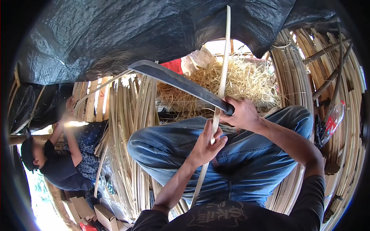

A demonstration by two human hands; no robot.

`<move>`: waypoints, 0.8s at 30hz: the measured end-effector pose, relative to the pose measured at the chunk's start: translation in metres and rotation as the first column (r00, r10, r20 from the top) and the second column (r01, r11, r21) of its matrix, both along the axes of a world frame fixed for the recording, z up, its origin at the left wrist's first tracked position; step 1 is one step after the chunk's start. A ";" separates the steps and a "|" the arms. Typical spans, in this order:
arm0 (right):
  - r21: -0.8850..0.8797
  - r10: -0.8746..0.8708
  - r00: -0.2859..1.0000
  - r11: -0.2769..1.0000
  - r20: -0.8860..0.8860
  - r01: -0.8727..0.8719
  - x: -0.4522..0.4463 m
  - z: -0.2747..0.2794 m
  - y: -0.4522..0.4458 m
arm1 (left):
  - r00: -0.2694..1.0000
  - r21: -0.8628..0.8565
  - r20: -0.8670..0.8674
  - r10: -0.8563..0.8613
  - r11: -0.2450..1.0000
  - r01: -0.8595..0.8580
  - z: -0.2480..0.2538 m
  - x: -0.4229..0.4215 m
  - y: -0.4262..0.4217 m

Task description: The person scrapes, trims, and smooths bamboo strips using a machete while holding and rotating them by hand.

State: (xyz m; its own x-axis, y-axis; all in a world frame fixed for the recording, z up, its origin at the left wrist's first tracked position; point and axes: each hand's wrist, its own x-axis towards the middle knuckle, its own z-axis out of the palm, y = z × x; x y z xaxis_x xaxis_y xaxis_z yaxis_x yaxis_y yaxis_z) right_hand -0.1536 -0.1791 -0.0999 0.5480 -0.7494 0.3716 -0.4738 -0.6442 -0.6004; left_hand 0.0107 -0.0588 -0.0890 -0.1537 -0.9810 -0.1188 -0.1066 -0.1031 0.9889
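the left hand (206, 144) grips a long pale strip (225, 65) above the blue jeans (162, 142) of the person's lap, thumb and fingers curled round it. the right hand (243, 112) is closed on the handle of a machete (177, 81), whose dark blade crosses the strip just above the left hand. straw (243, 77) lies beyond the knees; at left is another person (61, 169).

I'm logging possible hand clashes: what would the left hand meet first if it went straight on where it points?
Beyond the pale strip in its grip, the left hand would probably first meet the right hand, which holds the knife, though depth between them is unclear.
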 end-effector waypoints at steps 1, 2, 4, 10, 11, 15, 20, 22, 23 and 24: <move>0.000 -0.006 1.000 1.000 0.001 0.006 -0.002 0.000 -0.001 | 1.000 -0.048 -0.013 0.018 0.999 -0.018 -0.001 0.000 -0.001; 0.056 0.056 0.998 0.997 0.034 -0.058 -0.003 0.001 -0.003 | 1.000 -0.048 -0.011 0.011 0.999 -0.012 0.000 0.002 -0.002; 0.111 0.111 0.992 0.987 0.065 -0.118 -0.004 0.001 -0.004 | 0.991 0.092 -0.055 0.118 0.989 -0.113 0.007 0.008 -0.004; 0.741 0.047 0.897 0.546 0.439 -0.391 -0.020 0.046 -0.005 | 0.997 0.184 -0.031 0.074 0.981 -0.067 0.061 0.065 0.050; 0.735 0.018 0.864 0.516 0.504 -0.440 -0.022 0.051 -0.004 | 0.996 0.142 0.030 0.079 0.986 -0.083 0.069 0.076 0.064; 0.840 -0.140 0.865 0.357 0.481 -0.409 -0.022 0.053 0.005 | 0.965 0.200 0.163 0.207 0.951 -0.238 0.109 0.110 0.110; 0.767 -0.288 0.863 -0.400 0.415 -0.502 -0.021 0.046 0.029 | 0.900 0.234 0.255 0.353 0.881 -0.411 0.121 0.122 0.141; 0.615 -0.310 0.841 -0.578 0.442 -0.536 -0.017 0.034 0.048 | 0.893 0.231 0.249 0.375 0.872 -0.431 0.112 0.123 0.147; 0.545 -0.325 0.836 -0.643 0.441 -0.537 -0.014 0.034 0.059 | 0.887 0.236 0.238 0.397 0.862 -0.449 0.107 0.122 0.149; 0.521 -0.316 0.832 -0.663 0.456 -0.537 -0.011 0.035 0.068 | 0.879 0.247 0.229 0.418 0.849 -0.468 0.103 0.119 0.150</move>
State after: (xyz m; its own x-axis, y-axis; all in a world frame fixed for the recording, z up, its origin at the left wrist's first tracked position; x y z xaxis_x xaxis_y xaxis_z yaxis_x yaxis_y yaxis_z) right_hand -0.1650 -0.1106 -0.0651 0.9098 0.0719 -0.4087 -0.1311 0.9842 -0.1188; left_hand 0.1302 0.0910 0.0140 0.3345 -0.8584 -0.3890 -0.1363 -0.4525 0.8813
